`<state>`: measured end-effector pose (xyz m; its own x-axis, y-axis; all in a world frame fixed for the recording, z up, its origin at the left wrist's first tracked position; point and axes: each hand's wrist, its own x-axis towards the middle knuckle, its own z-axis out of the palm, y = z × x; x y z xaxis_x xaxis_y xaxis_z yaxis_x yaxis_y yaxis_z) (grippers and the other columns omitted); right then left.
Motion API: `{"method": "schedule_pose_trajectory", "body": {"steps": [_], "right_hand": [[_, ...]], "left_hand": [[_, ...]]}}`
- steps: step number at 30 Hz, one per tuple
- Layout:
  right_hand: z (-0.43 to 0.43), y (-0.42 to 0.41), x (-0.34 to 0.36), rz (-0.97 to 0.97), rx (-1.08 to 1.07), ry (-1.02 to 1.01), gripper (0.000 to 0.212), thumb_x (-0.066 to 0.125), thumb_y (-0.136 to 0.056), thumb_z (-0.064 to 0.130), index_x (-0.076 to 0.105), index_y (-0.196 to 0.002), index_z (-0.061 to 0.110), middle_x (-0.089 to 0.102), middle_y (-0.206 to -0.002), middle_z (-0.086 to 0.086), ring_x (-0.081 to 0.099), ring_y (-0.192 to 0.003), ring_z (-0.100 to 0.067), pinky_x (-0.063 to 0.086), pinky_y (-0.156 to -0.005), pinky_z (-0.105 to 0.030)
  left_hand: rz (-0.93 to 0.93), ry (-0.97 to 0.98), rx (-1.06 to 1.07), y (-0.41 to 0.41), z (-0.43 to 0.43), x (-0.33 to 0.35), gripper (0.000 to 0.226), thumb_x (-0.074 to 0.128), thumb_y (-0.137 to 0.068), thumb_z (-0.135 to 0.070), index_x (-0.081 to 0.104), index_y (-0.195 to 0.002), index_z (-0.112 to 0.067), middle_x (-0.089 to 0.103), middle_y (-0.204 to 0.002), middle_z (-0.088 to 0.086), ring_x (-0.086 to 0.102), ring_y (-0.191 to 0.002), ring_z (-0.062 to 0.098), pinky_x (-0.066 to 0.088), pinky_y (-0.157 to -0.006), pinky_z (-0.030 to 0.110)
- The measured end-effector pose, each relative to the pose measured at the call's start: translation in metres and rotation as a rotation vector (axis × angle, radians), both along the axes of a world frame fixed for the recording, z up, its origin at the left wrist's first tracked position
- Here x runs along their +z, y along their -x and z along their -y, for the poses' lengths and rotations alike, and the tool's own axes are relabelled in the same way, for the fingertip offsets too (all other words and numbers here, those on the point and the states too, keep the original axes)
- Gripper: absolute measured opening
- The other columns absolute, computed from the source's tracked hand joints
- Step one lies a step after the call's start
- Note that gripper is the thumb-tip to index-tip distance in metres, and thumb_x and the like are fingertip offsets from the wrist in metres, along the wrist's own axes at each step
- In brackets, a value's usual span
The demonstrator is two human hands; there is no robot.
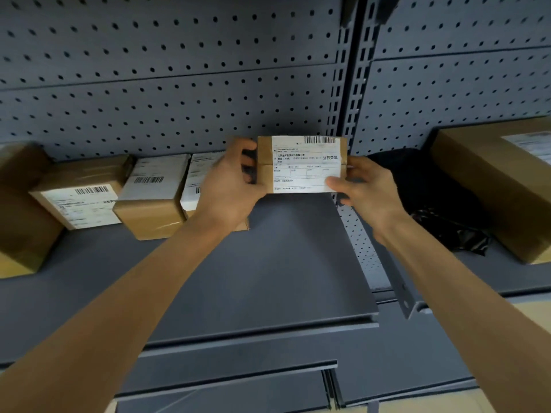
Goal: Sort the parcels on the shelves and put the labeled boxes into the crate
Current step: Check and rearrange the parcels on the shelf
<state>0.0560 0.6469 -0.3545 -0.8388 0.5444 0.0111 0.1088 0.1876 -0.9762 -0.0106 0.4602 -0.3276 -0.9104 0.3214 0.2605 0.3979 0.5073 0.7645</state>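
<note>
the person held a small labeled box up just left of the slotted upright, above the shelf, with its label turned toward them, likely so it could be read before sorting. the left hand curled round its left end and the right hand pinched its lower right corner, steadying it. further left of the upright sat a row of other labeled parcels; right of it lay a black bag. no crate showed.
</note>
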Motion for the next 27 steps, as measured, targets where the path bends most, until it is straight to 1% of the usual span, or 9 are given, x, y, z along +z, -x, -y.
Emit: {"method": "schedule_pose_trajectory", "body": {"steps": [5, 7, 9, 11, 14, 17, 22, 25, 27], "right_hand": [[0.012, 0.027, -0.01, 0.048, -0.036, -0.166, 0.034, 0.072, -0.079, 0.005, 0.06, -0.11, 0.013, 0.062, -0.097, 0.007, 0.058, -0.089, -0.008, 0.044, -0.066, -0.008], [0.014, 0.029, -0.021, 0.087, -0.036, -0.187, 0.031, 0.07, -0.081, 0.004, 0.059, -0.107, 0.015, 0.063, -0.094, 0.006, 0.059, -0.088, -0.009, 0.044, -0.068, -0.011], [0.016, 0.029, -0.031, 0.102, -0.034, -0.186, 0.022, 0.068, -0.084, 0.008, 0.06, -0.101, 0.018, 0.063, -0.087, 0.008, 0.061, -0.086, -0.009, 0.043, -0.068, -0.009], [0.019, 0.029, -0.033, 0.108, -0.026, -0.198, 0.016, 0.065, -0.087, 0.012, 0.064, -0.103, 0.016, 0.065, -0.088, 0.007, 0.06, -0.086, -0.008, 0.042, -0.067, -0.006], [0.02, 0.031, -0.034, 0.121, -0.023, -0.198, 0.022, 0.059, -0.089, 0.01, 0.068, -0.108, 0.015, 0.069, -0.091, 0.004, 0.064, -0.093, -0.013, 0.051, -0.085, -0.025], [0.019, 0.03, -0.033, 0.123, -0.029, -0.186, 0.024, 0.056, -0.089, 0.009, 0.069, -0.108, 0.019, 0.067, -0.086, 0.009, 0.064, -0.095, -0.013, 0.053, -0.088, -0.031], [0.011, 0.017, -0.027, 0.152, -0.016, -0.24, 0.036, 0.057, -0.091, 0.018, 0.059, -0.127, 0.019, 0.067, -0.111, 0.003, 0.061, -0.102, -0.013, 0.044, -0.077, -0.018], [-0.011, -0.005, -0.014, 0.156, -0.087, -0.319, 0.046, 0.056, -0.093, 0.013, 0.049, -0.139, 0.015, 0.06, -0.121, 0.002, 0.06, -0.103, -0.019, 0.039, -0.059, 0.0], [-0.03, -0.027, -0.001, 0.176, -0.157, -0.388, 0.051, 0.056, -0.095, 0.012, 0.042, -0.144, 0.013, 0.057, -0.131, -0.006, 0.06, -0.106, -0.026, 0.039, -0.06, -0.002]], "left_hand": [[0.004, 0.256, 0.081, 0.025, 0.006, 0.006, 0.033, 0.066, -0.083, -0.022, 0.057, -0.113, -0.015, 0.058, -0.1, -0.008, 0.056, -0.09, 0.016, 0.041, -0.076, 0.024], [-0.005, 0.347, 0.086, 0.031, 0.009, 0.002, 0.011, 0.061, -0.079, -0.032, 0.066, -0.085, -0.026, 0.066, -0.101, -0.002, 0.059, -0.099, 0.025, 0.045, -0.086, 0.031], [-0.017, 0.432, 0.094, 0.033, 0.014, -0.005, 0.017, 0.044, -0.07, -0.04, 0.052, -0.055, -0.038, 0.066, -0.092, -0.003, 0.058, -0.101, 0.033, 0.042, -0.095, 0.04], [-0.025, 0.432, 0.101, 0.036, 0.017, -0.014, 0.023, 0.037, -0.069, -0.038, 0.046, -0.048, -0.038, 0.058, -0.086, -0.005, 0.055, -0.102, 0.034, 0.039, -0.097, 0.042], [-0.027, 0.456, 0.125, 0.032, 0.017, -0.013, 0.02, 0.05, -0.084, -0.034, 0.069, -0.089, -0.038, 0.056, -0.121, 0.001, 0.043, -0.125, 0.032, 0.03, -0.106, 0.041], [-0.049, 0.473, 0.144, 0.025, 0.015, -0.015, 0.047, 0.058, -0.089, -0.031, 0.05, -0.135, -0.027, 0.041, -0.144, 0.003, 0.03, -0.136, 0.031, 0.021, -0.111, 0.042], [-0.042, 0.571, 0.15, 0.021, 0.01, -0.018, 0.047, 0.056, -0.09, -0.032, 0.05, -0.137, -0.028, 0.038, -0.147, 0.002, 0.025, -0.138, 0.03, 0.02, -0.112, 0.041], [-0.1, 0.444, 0.182, 0.007, -0.006, -0.018, 0.046, 0.057, -0.09, -0.025, 0.052, -0.135, -0.019, 0.045, -0.141, 0.008, 0.031, -0.132, 0.032, 0.026, -0.108, 0.038], [-0.139, 0.329, 0.152, -0.013, -0.029, -0.017, 0.041, 0.057, -0.09, -0.022, 0.055, -0.131, -0.019, 0.05, -0.135, 0.007, 0.037, -0.126, 0.031, 0.032, -0.103, 0.036]]}}
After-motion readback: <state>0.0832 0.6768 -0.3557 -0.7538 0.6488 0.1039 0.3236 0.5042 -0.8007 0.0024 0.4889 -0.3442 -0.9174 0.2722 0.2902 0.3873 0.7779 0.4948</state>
